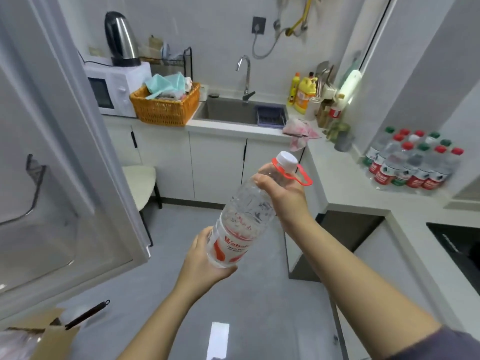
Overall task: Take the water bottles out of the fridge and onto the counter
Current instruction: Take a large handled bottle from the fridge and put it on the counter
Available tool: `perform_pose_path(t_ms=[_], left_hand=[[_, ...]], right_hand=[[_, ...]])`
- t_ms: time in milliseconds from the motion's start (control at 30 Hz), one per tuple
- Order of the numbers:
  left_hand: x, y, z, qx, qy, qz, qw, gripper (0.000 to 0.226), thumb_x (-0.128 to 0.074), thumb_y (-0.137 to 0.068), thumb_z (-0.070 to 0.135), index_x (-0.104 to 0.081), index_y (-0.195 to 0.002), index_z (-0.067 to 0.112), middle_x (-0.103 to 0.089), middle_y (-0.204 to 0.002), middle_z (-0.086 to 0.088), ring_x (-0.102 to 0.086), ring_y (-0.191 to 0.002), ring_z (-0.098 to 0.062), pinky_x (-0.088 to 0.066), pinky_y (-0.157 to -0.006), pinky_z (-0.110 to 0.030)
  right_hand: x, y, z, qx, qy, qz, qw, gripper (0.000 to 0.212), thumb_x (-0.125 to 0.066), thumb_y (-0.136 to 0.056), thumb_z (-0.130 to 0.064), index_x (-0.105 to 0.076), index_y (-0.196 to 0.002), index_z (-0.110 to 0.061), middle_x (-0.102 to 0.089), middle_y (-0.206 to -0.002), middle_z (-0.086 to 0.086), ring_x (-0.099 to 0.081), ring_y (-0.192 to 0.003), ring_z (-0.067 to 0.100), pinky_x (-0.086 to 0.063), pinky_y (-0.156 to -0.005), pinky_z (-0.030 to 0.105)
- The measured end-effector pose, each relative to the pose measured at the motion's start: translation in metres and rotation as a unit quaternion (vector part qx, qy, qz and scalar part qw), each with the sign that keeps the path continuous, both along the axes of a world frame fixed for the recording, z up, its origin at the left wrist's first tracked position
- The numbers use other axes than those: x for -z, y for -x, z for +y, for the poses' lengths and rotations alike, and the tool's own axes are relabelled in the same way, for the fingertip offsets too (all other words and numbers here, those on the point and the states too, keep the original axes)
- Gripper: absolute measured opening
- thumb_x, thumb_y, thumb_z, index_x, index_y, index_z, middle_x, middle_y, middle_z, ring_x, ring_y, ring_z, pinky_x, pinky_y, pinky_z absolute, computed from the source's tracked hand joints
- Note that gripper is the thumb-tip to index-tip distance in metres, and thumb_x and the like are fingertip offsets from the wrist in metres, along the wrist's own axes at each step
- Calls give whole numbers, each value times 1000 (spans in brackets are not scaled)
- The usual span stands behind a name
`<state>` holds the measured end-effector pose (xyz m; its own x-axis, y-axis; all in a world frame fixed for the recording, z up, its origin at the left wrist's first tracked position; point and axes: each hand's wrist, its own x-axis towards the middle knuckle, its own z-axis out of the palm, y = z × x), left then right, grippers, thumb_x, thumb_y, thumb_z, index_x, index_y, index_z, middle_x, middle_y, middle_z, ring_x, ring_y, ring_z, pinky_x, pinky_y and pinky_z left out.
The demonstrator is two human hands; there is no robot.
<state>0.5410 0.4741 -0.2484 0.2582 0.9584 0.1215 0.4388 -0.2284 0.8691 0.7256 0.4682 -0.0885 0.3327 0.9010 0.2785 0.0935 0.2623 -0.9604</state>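
Two hands are on one large water bottle [241,216], carried tilted in mid-air over the floor, cap end raised toward the worktop [348,185]. The left hand [205,255] cups the base from below with its fingers wrapped round it, and the right hand [283,188] grips the shoulder just under the red carry ring, both arms stretched forward. A cluster of small bottles [413,159] stands on the worktop at the right, so a good share of the job looks done. The fridge door [65,152] hangs open at the left, but the shelves are out of view, so what remains inside is anyone's guess. This bottle is not yet set down.
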Motion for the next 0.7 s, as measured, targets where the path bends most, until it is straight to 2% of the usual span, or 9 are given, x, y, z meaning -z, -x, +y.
perform_pose_path(t_ms=[67, 167, 300, 467, 600, 700], left_hand=[[0, -19, 12, 27, 0, -1, 1000, 84, -87, -46, 48, -39, -115, 59, -50, -111, 34, -53, -104, 10, -46, -66, -4], [1, -48, 25, 56, 6, 2, 998, 82, -85, -47, 47, -41, -115, 54, -52, -110, 32, -55, -102, 8, -45, -64, -4], [3, -86, 41, 96, 18, -2, 995, 84, -86, -46, 48, -41, -117, 51, -55, -110, 27, -56, -100, 7, -44, -63, -3], [4, -135, 59, 136, 11, -17, 990, 87, -87, -46, 45, -39, -118, 55, -55, -113, 24, -58, -104, 1, -49, -71, -8], [4, -189, 73, 166, -1, -24, 986, 91, -88, -46, 45, -39, -123, 51, -55, -115, 22, -59, -105, -5, -58, -79, -23], [3, -237, 82, 181, -12, -28, 983, 88, -89, -48, 44, -36, -116, 62, -54, -114, 23, -59, -105, -4, -58, -79, -24]], right_hand=[[1, -19, 4, 27, 3, -1, 1000, 7, -72, -69, -27, -66, -72, -28, -65, -77, -10, -63, -79, 7, -49, -77, 25], [1, -45, 8, 57, 10, -14, 998, 9, -71, -70, -28, -65, -75, -24, -65, -77, -10, -63, -80, 8, -48, -78, 26], [1, -82, 13, 95, 19, -24, 995, 8, -71, -71, -30, -63, -69, -30, -63, -74, -14, -62, -81, 8, -47, -82, 30], [0, -129, 17, 127, 27, -11, 992, 9, -72, -68, -33, -65, -61, -34, -64, -70, -15, -63, -75, 0, -46, -78, 25], [1, -182, 24, 154, 20, -15, 988, 8, -72, -61, -41, -67, -63, -34, -66, -73, -13, -64, -81, 7, -50, -83, 29], [2, -228, 29, 169, 12, -17, 985, 7, -71, -67, -33, -70, -64, -38, -68, -73, -16, -65, -82, 6, -49, -85, 30]])
